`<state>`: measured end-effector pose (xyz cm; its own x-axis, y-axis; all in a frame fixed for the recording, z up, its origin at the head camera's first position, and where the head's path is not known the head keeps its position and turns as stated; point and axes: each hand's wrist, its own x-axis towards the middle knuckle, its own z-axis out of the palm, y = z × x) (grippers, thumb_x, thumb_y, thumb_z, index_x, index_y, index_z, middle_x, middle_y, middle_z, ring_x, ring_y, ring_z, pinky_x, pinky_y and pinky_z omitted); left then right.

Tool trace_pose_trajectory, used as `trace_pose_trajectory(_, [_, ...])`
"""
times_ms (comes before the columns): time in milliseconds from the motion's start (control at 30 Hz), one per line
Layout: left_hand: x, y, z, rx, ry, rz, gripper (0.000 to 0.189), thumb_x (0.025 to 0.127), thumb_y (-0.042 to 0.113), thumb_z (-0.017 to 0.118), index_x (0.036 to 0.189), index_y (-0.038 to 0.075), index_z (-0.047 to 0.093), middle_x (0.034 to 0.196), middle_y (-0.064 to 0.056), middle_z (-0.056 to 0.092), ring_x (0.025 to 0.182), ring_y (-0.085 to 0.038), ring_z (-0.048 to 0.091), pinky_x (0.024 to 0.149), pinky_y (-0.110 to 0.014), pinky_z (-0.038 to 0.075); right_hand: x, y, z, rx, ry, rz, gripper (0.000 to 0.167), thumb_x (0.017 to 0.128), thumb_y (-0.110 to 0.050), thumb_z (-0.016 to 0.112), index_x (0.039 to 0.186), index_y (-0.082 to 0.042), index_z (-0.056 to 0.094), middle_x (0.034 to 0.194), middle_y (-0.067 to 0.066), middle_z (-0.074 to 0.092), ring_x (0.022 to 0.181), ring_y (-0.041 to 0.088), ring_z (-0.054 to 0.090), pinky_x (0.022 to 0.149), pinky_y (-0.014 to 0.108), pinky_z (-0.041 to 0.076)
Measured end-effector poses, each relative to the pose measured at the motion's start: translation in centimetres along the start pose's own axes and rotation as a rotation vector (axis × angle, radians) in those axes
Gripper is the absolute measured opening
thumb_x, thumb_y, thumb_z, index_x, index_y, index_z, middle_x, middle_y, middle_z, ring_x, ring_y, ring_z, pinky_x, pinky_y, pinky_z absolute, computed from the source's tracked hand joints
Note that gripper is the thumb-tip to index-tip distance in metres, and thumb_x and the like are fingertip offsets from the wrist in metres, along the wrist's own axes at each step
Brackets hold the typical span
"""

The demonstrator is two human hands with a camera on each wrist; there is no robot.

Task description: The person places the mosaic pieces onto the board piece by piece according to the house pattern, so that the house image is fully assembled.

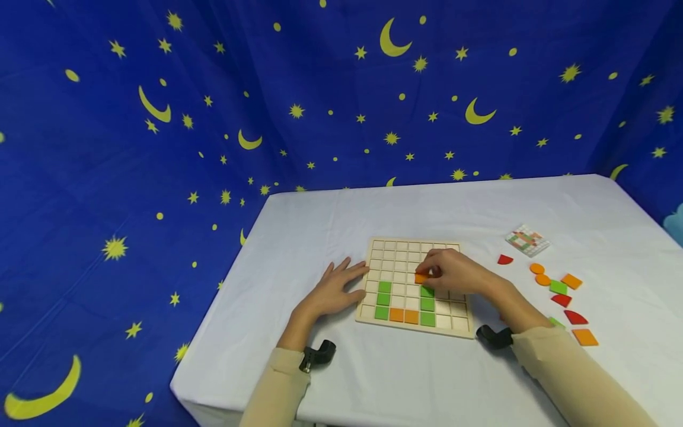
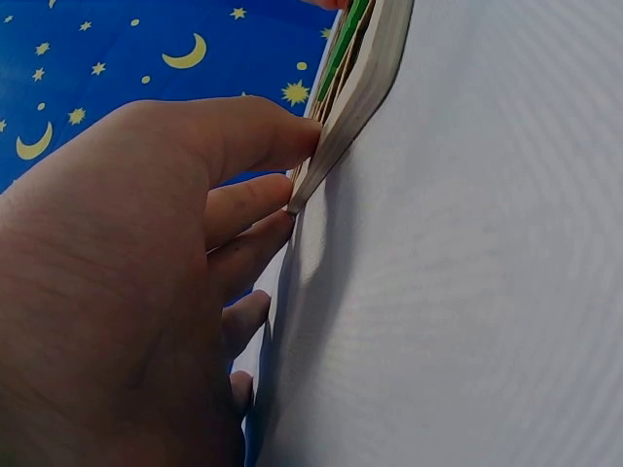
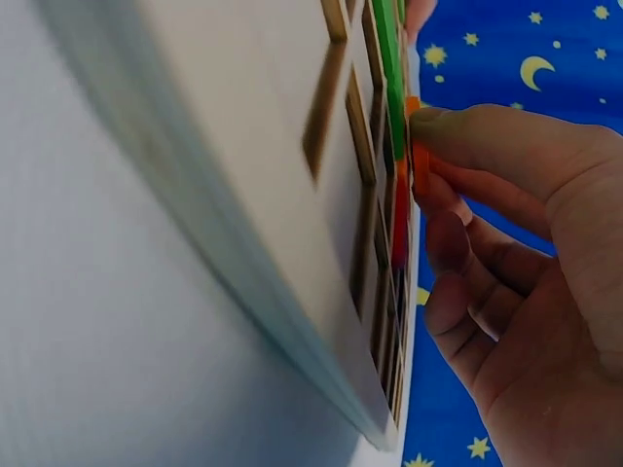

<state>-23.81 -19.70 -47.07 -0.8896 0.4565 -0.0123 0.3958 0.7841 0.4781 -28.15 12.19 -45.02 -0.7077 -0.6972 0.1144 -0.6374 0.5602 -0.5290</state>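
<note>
A wooden grid board (image 1: 444, 322) lies on the white table. Green square tiles (image 1: 427, 304) fill cells in two columns, with orange square tiles (image 1: 411, 317) between them in a lower row. My right hand (image 1: 458, 273) pinches another orange square tile (image 3: 420, 161) between thumb and fingers, just over the upper end of the right green column. In the right wrist view a red-looking piece (image 3: 400, 219) shows in the grid beside the green; its shape is hard to tell. My left hand (image 1: 333, 292), fingers spread and fairly straight, touches the board's left edge.
To the right lie loose pieces: orange circles (image 1: 536, 268), red quarter-circles (image 1: 575, 317), orange squares (image 1: 585, 337) and green pieces (image 1: 558, 287). Behind them sits a small pattern card stack (image 1: 527, 239). A blue star-and-moon curtain (image 1: 341, 89) hangs behind the table.
</note>
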Motion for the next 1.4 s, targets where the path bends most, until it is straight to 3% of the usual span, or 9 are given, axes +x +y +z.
trace_pose_trajectory(600, [0.0,-0.1,-0.2,0.016,0.001,-0.003,0.057,0.092,0.039,0.057,0.146,0.026,0.044,0.153,0.01,0.032,0.145,-0.02,0.011,0.115,-0.046,-0.001,0.9,-0.7,0.6,-0.023,0.007,-0.083,0.025,0.085,-0.021,0.075,0.108,-0.012,0.074,0.099,-0.006,0.061,0.074,0.008,0.052,0.066,0.027,0.046])
trace_pose_trajectory(900, [-0.1,0.0,-0.3,0.009,-0.005,-0.003,0.057,0.092,0.04,0.057,0.146,0.026,0.044,0.153,0.011,0.031,0.145,-0.02,0.011,0.115,-0.046,0.0,0.7,-0.8,0.8,-0.058,-0.017,-0.06,0.028,0.086,-0.026,0.074,0.112,-0.014,0.074,0.104,-0.005,0.059,0.075,0.009,0.053,0.066,0.027,0.046])
trace_pose_trajectory(1100, [0.0,0.0,-0.2,0.007,-0.006,0.003,0.057,0.093,0.04,0.057,0.146,0.025,0.044,0.153,0.01,0.031,0.145,-0.019,0.01,0.115,-0.046,-0.001,0.3,-0.5,0.6,-0.025,0.009,-0.042,0.028,0.086,-0.023,0.074,0.113,-0.014,0.073,0.096,-0.007,0.06,0.074,0.009,0.052,0.065,0.027,0.046])
trace_pose_trajectory(1400, [0.0,0.1,-0.2,0.006,-0.008,0.003,0.057,0.092,0.039,0.057,0.146,0.025,0.044,0.153,0.009,0.032,0.145,-0.019,0.01,0.115,-0.046,-0.001,-1.9,0.1,-1.7,0.046,0.048,0.015,0.027,0.085,-0.017,0.074,0.111,-0.01,0.072,0.094,-0.006,0.064,0.075,0.009,0.055,0.064,0.028,0.048])
